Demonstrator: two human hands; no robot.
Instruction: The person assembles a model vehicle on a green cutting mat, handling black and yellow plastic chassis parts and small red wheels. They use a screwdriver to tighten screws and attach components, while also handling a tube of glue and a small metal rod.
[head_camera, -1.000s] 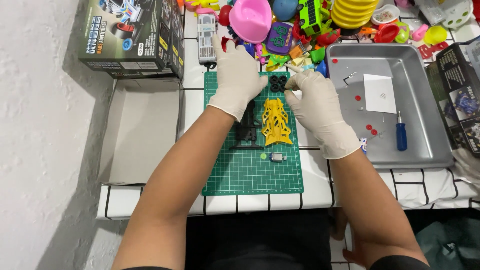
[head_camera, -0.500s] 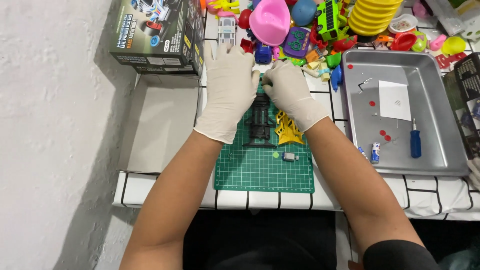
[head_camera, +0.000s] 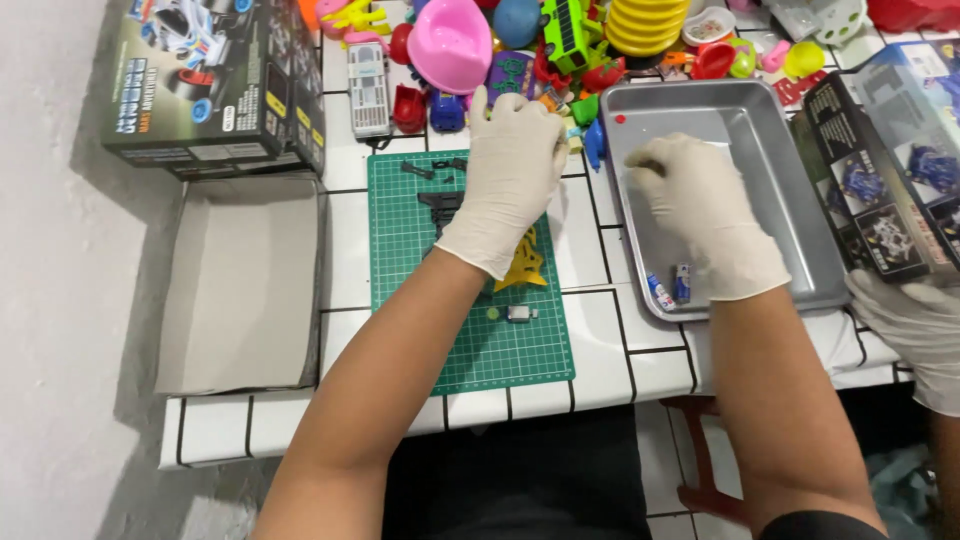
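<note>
A green cutting mat (head_camera: 470, 340) lies on the white tiled table. My left hand (head_camera: 510, 170), in a white glove, lies palm down with fingers stretched over the mat's upper right part. It covers part of a yellow toy piece (head_camera: 525, 270), and a black toy piece (head_camera: 440, 205) sits just left of it. A small grey part (head_camera: 518, 313) rests on the mat below. My gloved right hand (head_camera: 700, 210) is inside the metal tray (head_camera: 640, 100), fingers curled down onto the tray floor; whatever lies under them is hidden. Two small cylinders (head_camera: 670, 288) lie near its wrist.
A heap of colourful plastic toys (head_camera: 560, 40) fills the table's far edge. A printed toy box (head_camera: 210, 80) and its open grey lid (head_camera: 240, 280) sit at the left. Another box (head_camera: 890, 180) is on the right, with another person's gloved hand (head_camera: 915, 320) beside it.
My right hand has left the mat and moved right into the metal tray. My left hand has stayed on the parts on the mat. The view has shifted left.
</note>
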